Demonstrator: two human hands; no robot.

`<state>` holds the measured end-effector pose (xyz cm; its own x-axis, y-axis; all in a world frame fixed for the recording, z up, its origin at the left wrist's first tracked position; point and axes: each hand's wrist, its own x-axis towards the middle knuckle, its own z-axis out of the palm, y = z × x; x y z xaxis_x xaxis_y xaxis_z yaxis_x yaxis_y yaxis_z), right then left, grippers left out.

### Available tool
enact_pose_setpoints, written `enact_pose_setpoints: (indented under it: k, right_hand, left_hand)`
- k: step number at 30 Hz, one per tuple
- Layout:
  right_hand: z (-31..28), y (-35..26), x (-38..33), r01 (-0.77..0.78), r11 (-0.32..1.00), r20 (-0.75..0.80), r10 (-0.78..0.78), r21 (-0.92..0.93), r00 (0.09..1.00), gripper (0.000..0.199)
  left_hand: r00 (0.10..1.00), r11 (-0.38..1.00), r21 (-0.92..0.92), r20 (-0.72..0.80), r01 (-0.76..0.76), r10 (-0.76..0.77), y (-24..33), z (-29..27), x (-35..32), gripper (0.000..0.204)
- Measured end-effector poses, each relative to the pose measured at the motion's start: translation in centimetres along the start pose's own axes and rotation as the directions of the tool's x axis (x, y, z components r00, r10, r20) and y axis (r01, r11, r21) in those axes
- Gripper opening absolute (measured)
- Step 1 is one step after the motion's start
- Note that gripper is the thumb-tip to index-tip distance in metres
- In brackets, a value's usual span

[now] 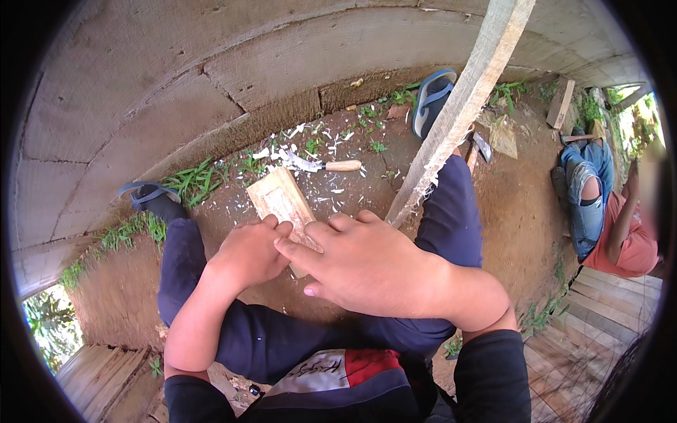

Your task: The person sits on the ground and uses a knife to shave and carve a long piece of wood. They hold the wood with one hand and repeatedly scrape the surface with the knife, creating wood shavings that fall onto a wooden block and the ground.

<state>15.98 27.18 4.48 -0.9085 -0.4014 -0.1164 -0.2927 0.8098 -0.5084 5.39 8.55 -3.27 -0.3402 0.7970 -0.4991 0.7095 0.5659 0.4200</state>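
Note:
A pale wooden block (271,192) with a roughened, carved-looking face stands tilted between my knees. My left hand (248,252) is closed at its left side, fingers curled over the face. From the right, my right hand (374,268) grips the block's other side, its forefinger reaching across to the left hand's fingers. Both hands cover the lower part of the block, so anything small beneath the fingers is hidden. Beyond the block, a knife with a curved blade and wooden handle (343,166) lies on the dirt among white wood shavings (333,145).
A long wooden pole (458,106) slants up beside my right leg. An axe-like tool (482,146) lies past it. A concrete block wall (282,63) curves along the far side. At the right, another person in a salmon shirt (620,243) sits near wooden planks (599,310).

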Motion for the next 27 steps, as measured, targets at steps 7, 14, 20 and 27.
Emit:
enact_pose_setpoints:
  k: [7, 14, 20, 27]
  right_hand:
    - [-0.2, 0.2, -0.1, -0.002, 1.0, -0.044, 0.002, -0.01, 0.999, 0.055]
    - [-1.1, 0.6, -0.5, -0.025, 1.0, -0.019, 0.025, 0.012, 0.999, 0.057]
    - [-0.8, 0.8, -0.8, -0.016, 0.999, -0.018, 0.015, -0.036, 1.0, 0.062]
    - [-0.9, 0.8, -0.8, -0.028, 0.999, -0.003, 0.028, -0.024, 1.0, 0.061]
  left_hand:
    - [1.0, 0.999, -0.032, -0.024, 0.011, -0.011, -0.2, -0.9, -0.6, 0.032]
    - [0.999, 0.998, -0.055, -0.032, 0.017, -0.019, -0.1, -1.2, -0.6, 0.036]
    - [1.0, 0.998, -0.064, -0.02, 0.02, -0.021, -0.1, -1.3, -0.5, 0.037]
    - [1.0, 0.998, -0.057, -0.015, 0.013, -0.014, -0.2, -1.4, -0.3, 0.035]
